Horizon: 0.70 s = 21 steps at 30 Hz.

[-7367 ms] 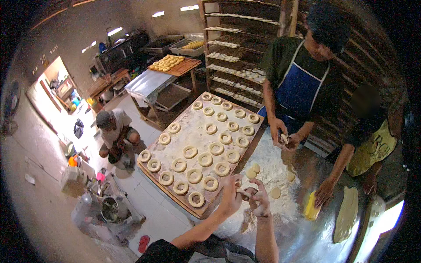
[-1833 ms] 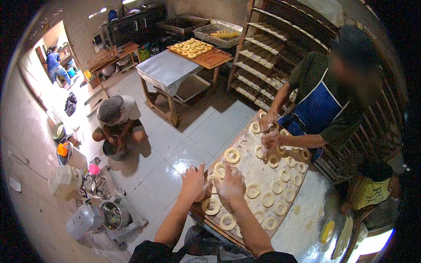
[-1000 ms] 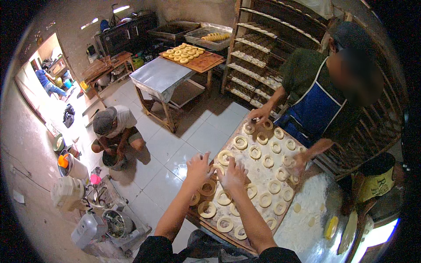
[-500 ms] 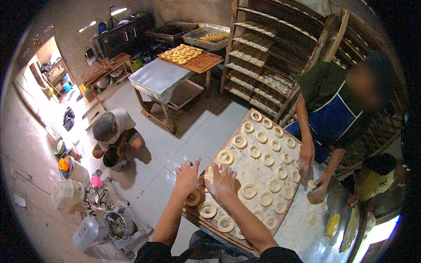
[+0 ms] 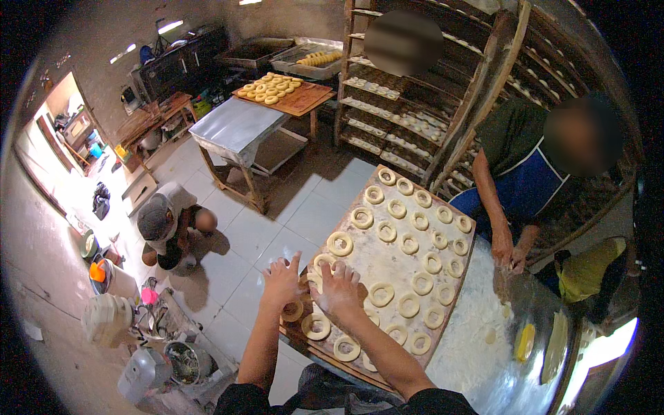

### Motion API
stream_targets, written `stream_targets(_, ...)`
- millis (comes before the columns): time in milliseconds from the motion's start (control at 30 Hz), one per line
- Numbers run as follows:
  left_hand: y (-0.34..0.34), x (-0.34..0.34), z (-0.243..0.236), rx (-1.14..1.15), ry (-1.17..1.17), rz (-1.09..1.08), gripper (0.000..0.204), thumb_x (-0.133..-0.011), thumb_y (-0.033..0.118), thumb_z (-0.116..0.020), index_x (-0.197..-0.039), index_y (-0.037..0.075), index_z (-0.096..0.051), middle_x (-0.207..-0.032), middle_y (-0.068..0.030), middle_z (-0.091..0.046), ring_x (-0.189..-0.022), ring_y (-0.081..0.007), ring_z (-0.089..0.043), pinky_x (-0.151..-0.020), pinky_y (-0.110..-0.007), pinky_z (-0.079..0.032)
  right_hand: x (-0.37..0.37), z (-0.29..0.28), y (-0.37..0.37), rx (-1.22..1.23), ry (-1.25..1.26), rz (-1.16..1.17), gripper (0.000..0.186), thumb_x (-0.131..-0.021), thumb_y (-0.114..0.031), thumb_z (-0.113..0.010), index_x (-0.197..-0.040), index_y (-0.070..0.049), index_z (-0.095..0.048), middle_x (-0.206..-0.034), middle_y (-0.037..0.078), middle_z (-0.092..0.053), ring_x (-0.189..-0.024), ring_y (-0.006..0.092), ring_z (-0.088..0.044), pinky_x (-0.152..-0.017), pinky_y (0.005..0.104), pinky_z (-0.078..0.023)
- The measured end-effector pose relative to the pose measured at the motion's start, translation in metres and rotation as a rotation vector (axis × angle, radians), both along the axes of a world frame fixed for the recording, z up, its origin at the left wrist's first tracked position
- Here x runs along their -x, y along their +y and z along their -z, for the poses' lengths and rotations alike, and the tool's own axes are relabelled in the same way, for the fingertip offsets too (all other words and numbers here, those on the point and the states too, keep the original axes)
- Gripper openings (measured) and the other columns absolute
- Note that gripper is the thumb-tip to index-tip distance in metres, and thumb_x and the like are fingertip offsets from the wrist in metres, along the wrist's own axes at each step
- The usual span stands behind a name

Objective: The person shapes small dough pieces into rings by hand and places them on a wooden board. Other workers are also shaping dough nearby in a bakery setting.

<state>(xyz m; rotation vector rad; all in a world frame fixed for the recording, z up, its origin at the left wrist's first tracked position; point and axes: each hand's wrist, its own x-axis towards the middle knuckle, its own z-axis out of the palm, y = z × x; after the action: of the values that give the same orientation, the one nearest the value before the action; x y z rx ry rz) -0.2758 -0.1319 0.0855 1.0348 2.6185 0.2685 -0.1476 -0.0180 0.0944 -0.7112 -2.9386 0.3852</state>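
My left hand point(image 5: 281, 283) is held above the left edge of a floured wooden board point(image 5: 354, 299), its fingers spread and nothing seen in them. Pale dough rings point(image 5: 381, 294) lie in rough rows across this board. Over its left part is my right hand point(image 5: 339, 293), fingers apart, with a dough ring point(image 5: 323, 263) just beyond the fingertips. Part of another ring shows between my two hands, beside the right thumb; whether I touch it cannot be told. Closer to me, a further ring point(image 5: 316, 326) lies below the right wrist.
A co-worker in a blue apron point(image 5: 515, 181) works with both hands at the floury metal table point(image 5: 463, 346) on the right. Another person crouches on the floor at left, near a mixer point(image 5: 145, 370). Behind stand a metal-topped table point(image 5: 238, 128) and a tall rack point(image 5: 408, 104) of trays.
The view has shifted, so the board sits slightly further left. My hands remain spread at its left side. The co-worker's hands have come together further back on the metal table.
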Motion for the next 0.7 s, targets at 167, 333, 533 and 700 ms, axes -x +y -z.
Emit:
stream_targets(167, 0.004, 0.003, 0.007, 0.037, 0.007, -0.015, 0.1, -0.073, 0.032, -0.084, -0.154, 0.021, -0.027, -0.137, -0.023, -0.048, -0.126, -0.0435, -0.048, -0.101, -0.067, -0.035, -0.003, -0.006, 0.005, -0.094, 0.071, 0.032, 0.067, -0.088, -0.048, -0.066, -0.136, -0.007, -0.045, -0.117, 0.02, -0.054, -0.102, 0.0375, -0.059, -0.081, 0.0521, -0.051)
stream_targets(333, 0.003, -0.005, 0.001, -0.118, 0.021, 0.093, 0.087, -0.081, 0.03, -0.078, -0.152, 0.012, -0.031, -0.134, -0.0195, -0.052, -0.126, -0.0383, -0.049, -0.101, -0.06, -0.038, -0.047, -0.007, 0.021, 0.002, 0.162, 0.068, 0.065, -0.091, -0.051, -0.06, -0.136, -0.007, -0.048, -0.117, 0.018, -0.057, -0.1, 0.0384, -0.063, -0.083, 0.0557, -0.053)
stream_targets(533, 0.038, -0.073, -0.031, -0.509, 0.007, 0.103, 0.035, -0.09, 0.019, -0.067, -0.123, 0.007, -0.06, -0.107, -0.0136, -0.062, -0.105, -0.0309, -0.058, -0.087, -0.049, -0.044, -0.227, 0.029, 0.097, 0.268, 0.511, 0.468, 0.025, -0.086, -0.024, -0.067, -0.105, -0.009, -0.063, -0.098, 0.014, -0.064, -0.095, 0.033, -0.065, -0.082, 0.0448, -0.053)
stream_targets(700, 0.088, -0.161, -0.04, -0.78, -0.317, 0.225, 0.025, -0.09, 0.002, -0.059, -0.113, 0.008, -0.065, -0.083, -0.0129, -0.066, -0.075, -0.0245, -0.065, -0.065, -0.033, -0.05, -0.416, 0.045, 0.182, -0.078, 0.119, 1.091, 0.021, -0.085, -0.022, -0.066, -0.098, -0.007, -0.068, -0.094, 0.019, -0.07, -0.089, 0.0375, -0.067, -0.078, 0.0489, -0.053)
